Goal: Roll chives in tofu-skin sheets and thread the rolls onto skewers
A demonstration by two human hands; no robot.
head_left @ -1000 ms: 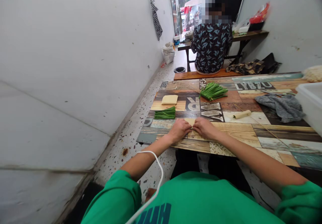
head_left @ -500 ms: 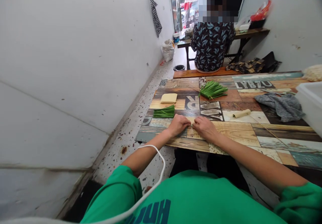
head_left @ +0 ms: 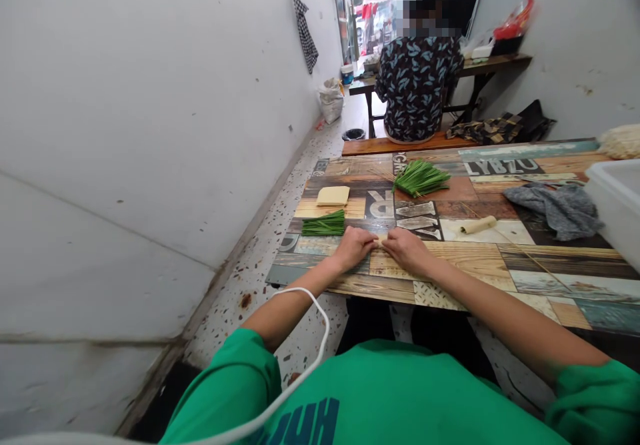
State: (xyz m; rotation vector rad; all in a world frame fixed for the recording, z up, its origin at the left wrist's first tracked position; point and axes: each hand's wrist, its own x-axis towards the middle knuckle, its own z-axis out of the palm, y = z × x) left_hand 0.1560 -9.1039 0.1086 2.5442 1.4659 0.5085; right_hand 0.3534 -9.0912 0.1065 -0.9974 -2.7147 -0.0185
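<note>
My left hand [head_left: 356,246] and my right hand [head_left: 407,251] meet near the table's front edge, fingers pinched on the two ends of a small tofu skin roll [head_left: 381,239]. Most of the roll is hidden by my fingers. Left of it lies a neat bundle of cut chives [head_left: 323,223]. Behind that bundle is a stack of square, pale yellow tofu skin sheets [head_left: 333,196]. A larger heap of chives [head_left: 421,178] sits farther back. To the right, a finished-looking tofu skin roll [head_left: 478,225] rests on the table with green showing at its end.
A grey cloth [head_left: 556,210] lies at the right of the patterned table [head_left: 460,258], beside a white plastic bin [head_left: 615,198]. A thin stick [head_left: 537,263] lies nearby. Beyond the table, a person in a patterned shirt [head_left: 417,88] sits on a wooden bench [head_left: 363,147]. A white wall [head_left: 150,98] stands left.
The sheet between my hands now looks narrower and rolled up, with my fingers slightly farther forward on it. The view has shifted slightly; other things on the table stay put.
</note>
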